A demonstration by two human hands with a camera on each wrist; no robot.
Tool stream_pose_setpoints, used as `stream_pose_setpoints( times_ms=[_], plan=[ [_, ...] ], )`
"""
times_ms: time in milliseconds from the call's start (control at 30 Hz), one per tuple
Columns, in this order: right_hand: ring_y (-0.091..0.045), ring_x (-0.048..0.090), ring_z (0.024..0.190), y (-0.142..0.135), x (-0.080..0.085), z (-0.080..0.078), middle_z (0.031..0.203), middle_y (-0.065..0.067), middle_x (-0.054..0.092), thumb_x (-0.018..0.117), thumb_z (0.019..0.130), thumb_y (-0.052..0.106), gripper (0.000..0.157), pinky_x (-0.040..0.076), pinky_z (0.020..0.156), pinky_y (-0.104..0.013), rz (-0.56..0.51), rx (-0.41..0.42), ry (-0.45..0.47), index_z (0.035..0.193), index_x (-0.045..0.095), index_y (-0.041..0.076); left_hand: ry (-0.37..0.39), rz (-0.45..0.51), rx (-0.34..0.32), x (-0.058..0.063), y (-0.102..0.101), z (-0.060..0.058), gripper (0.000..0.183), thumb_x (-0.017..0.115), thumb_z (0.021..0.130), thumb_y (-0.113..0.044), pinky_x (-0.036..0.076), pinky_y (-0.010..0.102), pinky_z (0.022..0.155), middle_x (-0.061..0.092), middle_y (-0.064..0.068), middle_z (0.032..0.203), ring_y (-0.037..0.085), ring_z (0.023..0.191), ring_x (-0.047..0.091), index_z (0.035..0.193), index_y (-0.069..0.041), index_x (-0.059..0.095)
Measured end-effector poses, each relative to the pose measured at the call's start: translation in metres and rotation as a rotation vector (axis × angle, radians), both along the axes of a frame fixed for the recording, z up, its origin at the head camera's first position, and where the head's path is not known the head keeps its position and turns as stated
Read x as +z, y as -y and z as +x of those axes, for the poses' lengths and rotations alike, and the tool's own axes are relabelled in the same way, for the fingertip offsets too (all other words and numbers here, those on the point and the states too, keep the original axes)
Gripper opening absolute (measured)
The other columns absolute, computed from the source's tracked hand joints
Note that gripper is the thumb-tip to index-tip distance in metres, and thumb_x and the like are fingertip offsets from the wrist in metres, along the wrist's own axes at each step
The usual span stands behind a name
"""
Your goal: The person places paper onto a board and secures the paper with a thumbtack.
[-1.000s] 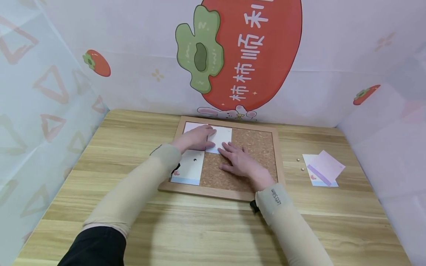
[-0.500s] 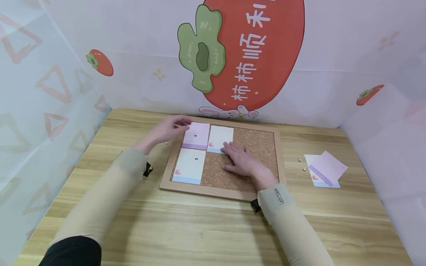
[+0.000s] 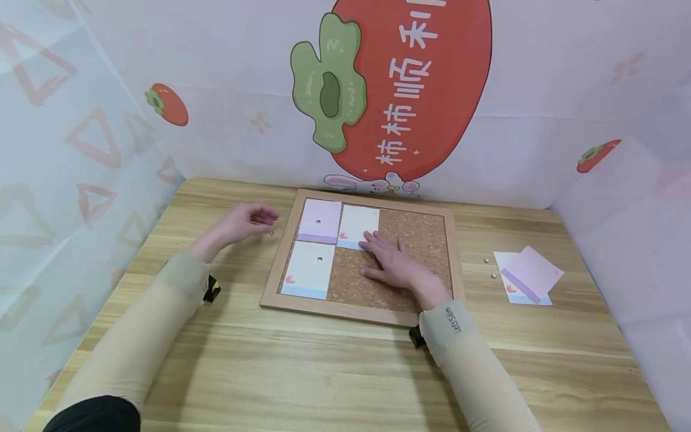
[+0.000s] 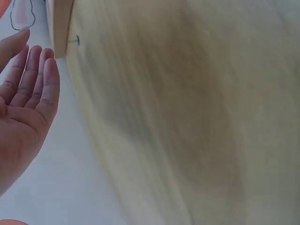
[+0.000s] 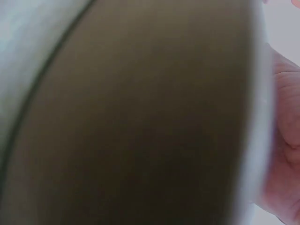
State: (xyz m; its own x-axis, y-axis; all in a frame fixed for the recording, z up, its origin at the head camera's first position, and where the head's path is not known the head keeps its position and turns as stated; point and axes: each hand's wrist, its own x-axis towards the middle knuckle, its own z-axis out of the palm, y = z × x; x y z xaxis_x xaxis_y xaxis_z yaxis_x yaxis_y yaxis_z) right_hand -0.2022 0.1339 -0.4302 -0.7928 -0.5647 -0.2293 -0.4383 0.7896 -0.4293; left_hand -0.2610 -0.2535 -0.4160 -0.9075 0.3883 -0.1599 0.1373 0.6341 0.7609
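Observation:
My left hand hovers over the table left of the corkboard, fingers loosely bent and holding nothing. Just by its fingertips a small silver thumbtack lies on the table; the left wrist view shows this tack beside the frame's corner. My right hand rests on the cork with spread fingers, its fingertips on the lower right corner of a white card. Left of that card is a pink card with a tack in it. Below the pink one is another tacked white card.
On the table to the right, a loose pink card overlaps a white card. Two tacks lie between them and the board. A printed cloth backdrop stands behind the table's back edge.
My left hand has lifted off the pink card and moved left, past the board's frame, to the loose tack. The pink card and its tack are uncovered. My right hand stays in place.

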Motion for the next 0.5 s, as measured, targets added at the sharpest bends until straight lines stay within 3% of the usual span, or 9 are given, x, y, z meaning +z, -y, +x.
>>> stream_pose_setpoints(
  times_ms=[267,500],
  plan=[
    [-0.025,0.005,0.158,-0.003,-0.005,0.0,0.17,-0.003,0.012,0.055,0.101,0.046,0.07,-0.002,0.123,-0.066,-0.02,0.008,-0.013,0.158,0.028,0.017,-0.04,-0.104,-0.006,-0.014,0.008,-0.001,0.033,0.073,0.09,-0.011,0.056,0.039,0.096,0.07,0.017,0.114,0.028,0.105,0.067,0.121,-0.001,0.065],
    [-0.025,0.004,0.159,-0.004,-0.008,0.0,0.17,-0.003,0.013,0.055,0.101,0.045,0.07,-0.004,0.123,-0.065,-0.048,-0.001,-0.01,0.158,0.028,0.016,-0.053,-0.158,0.01,-0.023,0.008,-0.003,0.025,0.074,0.09,-0.016,0.054,0.027,0.088,0.071,0.01,0.106,0.02,0.098,0.065,0.113,-0.006,0.069]
  ],
)
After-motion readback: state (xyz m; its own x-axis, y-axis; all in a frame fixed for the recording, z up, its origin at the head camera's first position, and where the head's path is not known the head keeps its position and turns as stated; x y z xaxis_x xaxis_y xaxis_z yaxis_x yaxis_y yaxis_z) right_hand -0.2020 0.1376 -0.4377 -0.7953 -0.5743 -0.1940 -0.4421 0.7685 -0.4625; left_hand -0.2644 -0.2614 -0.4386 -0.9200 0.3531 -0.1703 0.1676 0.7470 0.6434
